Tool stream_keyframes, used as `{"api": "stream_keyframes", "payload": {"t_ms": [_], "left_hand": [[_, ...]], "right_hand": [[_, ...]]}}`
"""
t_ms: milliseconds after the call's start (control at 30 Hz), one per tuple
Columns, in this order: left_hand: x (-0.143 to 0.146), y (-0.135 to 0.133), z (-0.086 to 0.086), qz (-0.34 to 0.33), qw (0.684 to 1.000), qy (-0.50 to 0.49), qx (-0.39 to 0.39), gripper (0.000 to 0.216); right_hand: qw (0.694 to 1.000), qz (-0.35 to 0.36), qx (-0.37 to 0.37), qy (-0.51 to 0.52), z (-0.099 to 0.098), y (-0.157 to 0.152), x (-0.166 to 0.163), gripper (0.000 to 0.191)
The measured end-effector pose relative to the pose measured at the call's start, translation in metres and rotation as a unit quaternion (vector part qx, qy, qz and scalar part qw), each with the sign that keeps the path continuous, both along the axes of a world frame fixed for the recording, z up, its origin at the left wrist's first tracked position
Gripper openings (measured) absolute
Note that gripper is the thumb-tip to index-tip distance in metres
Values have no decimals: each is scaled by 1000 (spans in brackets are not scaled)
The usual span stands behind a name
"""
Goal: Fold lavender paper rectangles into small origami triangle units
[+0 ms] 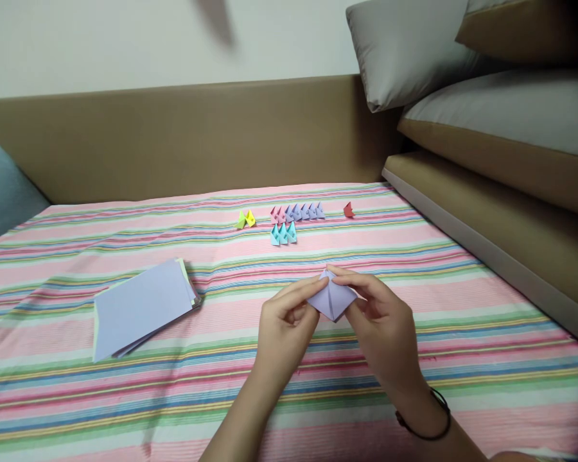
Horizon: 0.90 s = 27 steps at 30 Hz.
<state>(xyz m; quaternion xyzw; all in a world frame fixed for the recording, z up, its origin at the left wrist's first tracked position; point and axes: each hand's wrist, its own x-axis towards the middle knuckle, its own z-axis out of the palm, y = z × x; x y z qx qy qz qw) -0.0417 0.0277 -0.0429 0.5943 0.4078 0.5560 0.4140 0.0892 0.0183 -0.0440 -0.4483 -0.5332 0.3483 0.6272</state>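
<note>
A folded piece of lavender origami paper [334,300], diamond-shaped with a crease down its middle, is held up between both hands over the striped cloth. My left hand [289,321] pinches its left corner and upper edge between thumb and fingers. On the opposite side, my right hand [383,314] grips the right corner, index finger near the top point. The underside of the paper is hidden. Left of the hands lies a stack of paper sheets [144,305], lavender on top with pale green edges showing.
Small folded paper pieces stand in rows farther back: yellow ones [246,219], pink and lavender ones [304,212], turquoise ones [283,234] and a lone red one [349,210]. A brown padded board [197,138] borders the back; cushions [501,109] are piled at right.
</note>
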Motion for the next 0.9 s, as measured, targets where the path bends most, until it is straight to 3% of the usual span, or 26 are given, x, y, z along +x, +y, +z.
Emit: {"api": "stream_keyframes", "payload": {"t_ms": [133,300,467,633,900], "left_hand": [[-1,0,3,-53,988,-93,-111,24],[0,3,4,-37,970,-134,-199,32],[-5,8,6,-12,962,-180,-204,56],[-10,10,7,-8,973,-132,-189,27],[-13,10,5,-6,973,-115,-200,19]], "right_hand": [[999,21,-15,18,-2,4,3,16],[999,45,-3,4,-4,5,3,19],[994,102,-50,-2,-3,9,7,32],[987,130,-88,-27,-2,9,13,26],[982,159,-86,-58,2,12,19,23]]}}
